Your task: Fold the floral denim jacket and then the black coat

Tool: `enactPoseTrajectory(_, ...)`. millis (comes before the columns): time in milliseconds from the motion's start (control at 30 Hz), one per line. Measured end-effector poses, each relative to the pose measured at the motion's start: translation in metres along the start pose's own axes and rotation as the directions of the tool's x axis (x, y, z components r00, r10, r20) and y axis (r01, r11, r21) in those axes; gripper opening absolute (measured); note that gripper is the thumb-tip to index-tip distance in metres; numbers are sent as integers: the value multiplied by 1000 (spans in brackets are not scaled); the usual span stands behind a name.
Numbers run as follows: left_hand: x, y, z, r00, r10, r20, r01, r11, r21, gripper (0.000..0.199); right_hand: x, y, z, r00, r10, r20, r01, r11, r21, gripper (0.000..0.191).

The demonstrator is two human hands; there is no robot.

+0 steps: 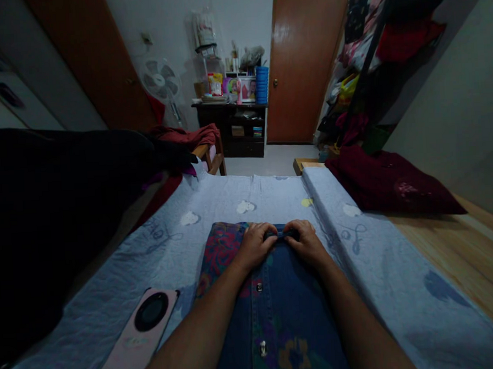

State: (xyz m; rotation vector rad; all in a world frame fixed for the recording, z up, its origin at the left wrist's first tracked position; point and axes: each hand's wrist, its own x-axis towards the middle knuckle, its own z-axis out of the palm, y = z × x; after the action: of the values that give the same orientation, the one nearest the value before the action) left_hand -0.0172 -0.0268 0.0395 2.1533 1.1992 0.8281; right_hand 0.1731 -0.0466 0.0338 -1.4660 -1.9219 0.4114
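Observation:
A dark blue denim garment (296,308) with printed flowers and a row of metal buttons lies folded on the bed in front of me. At its far edge, my left hand (258,241) pinches the denim between thumb and fingers. Just to the right, my right hand (305,239) grips the same edge, the two thumbs close together. A short strip of the edge shows between them. My forearms cover parts of the garment's sides. Whether it is a shirt or a jacket, I cannot tell.
A pink phone (133,339) lies left of my left forearm on the patterned bedsheet (171,254). Black clothing (66,216) is heaped at the left. A folded maroon cloth (395,182) rests on the wooden board (452,245) at right. Beyond stand a fan (161,81) and a dark cabinet (243,129).

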Motion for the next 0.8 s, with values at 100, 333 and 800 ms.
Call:
enactPoseTrajectory(100, 0, 0, -1, 1000, -16, 12, 16, 1000, -8, 13, 1, 2, 0, 1000, -11, 12, 11, 1000, -6, 14)
enactPoseTrajectory(333, 0, -4, 3, 999, -2, -34, 1, 1000, -20, 7, 0, 0, 0, 999, -45, 13, 46, 997, -54, 12)
enactPoseTrajectory(800, 0, -3, 1, 999, 30, -25, -31, 999, -23, 9, 2, -9, 1, 1000, 1, 10, -1, 998, -57, 10)
